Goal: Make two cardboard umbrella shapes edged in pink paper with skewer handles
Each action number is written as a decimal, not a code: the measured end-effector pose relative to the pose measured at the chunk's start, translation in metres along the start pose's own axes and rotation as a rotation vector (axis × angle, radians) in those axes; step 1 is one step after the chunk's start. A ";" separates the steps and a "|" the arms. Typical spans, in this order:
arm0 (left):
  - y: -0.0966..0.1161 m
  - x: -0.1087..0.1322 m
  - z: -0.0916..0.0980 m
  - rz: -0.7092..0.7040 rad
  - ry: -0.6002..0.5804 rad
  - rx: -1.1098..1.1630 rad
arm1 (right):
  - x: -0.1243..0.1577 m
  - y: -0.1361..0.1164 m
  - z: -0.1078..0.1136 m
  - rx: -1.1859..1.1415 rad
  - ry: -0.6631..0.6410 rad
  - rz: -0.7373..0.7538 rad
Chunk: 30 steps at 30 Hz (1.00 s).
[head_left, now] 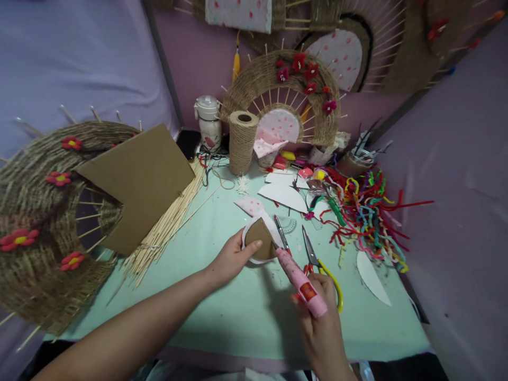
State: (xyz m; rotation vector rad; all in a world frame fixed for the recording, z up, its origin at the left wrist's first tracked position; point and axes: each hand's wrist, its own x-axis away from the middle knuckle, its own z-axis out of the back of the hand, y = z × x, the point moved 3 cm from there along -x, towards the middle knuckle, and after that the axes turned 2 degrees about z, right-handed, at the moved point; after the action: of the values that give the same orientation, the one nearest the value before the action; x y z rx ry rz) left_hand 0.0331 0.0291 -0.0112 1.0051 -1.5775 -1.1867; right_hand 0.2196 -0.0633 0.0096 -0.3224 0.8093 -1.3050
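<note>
My left hand (229, 260) pinches a small brown cardboard half-round (259, 238) wrapped in white spotted fabric, holding it just above the mint-green table (222, 307). My right hand (317, 312) grips a pink glue gun (299, 283), and its nozzle touches the right edge of the cardboard piece. Yellow-handled scissors (317, 262) lie on the table just right of the glue gun. A red-handled tool (281, 234) lies beside the cardboard piece.
A twine spool (242, 140) stands at the back. A large woven twine fan (35, 222), a cardboard sheet (138, 180) and a bundle of wooden sticks (166, 225) fill the left. Coloured pipe cleaners (369, 217) and white paper cutouts (286, 196) lie right.
</note>
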 end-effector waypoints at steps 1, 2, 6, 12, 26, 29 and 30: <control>0.000 0.000 0.000 0.000 0.001 0.003 | 0.000 0.000 0.000 0.001 -0.001 0.004; -0.001 -0.001 0.000 0.001 0.002 0.008 | 0.000 0.000 0.000 0.002 0.003 0.007; -0.001 -0.002 0.000 0.014 0.013 0.029 | 0.000 0.002 -0.001 -0.013 0.016 -0.008; 0.001 -0.003 0.000 0.008 0.025 0.069 | 0.002 0.005 -0.002 0.006 0.014 -0.009; -0.003 -0.004 0.004 -0.002 0.057 0.089 | 0.005 0.007 -0.003 -0.030 -0.008 -0.030; -0.002 -0.004 0.004 -0.003 0.062 0.100 | 0.003 0.005 -0.002 -0.004 -0.007 -0.017; -0.002 -0.004 0.004 -0.002 0.064 0.104 | 0.003 0.005 -0.001 -0.001 -0.005 -0.013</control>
State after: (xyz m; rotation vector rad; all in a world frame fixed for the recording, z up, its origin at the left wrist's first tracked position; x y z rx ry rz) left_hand 0.0303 0.0339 -0.0143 1.1015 -1.6015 -1.0721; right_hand 0.2228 -0.0649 0.0044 -0.3322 0.8049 -1.3154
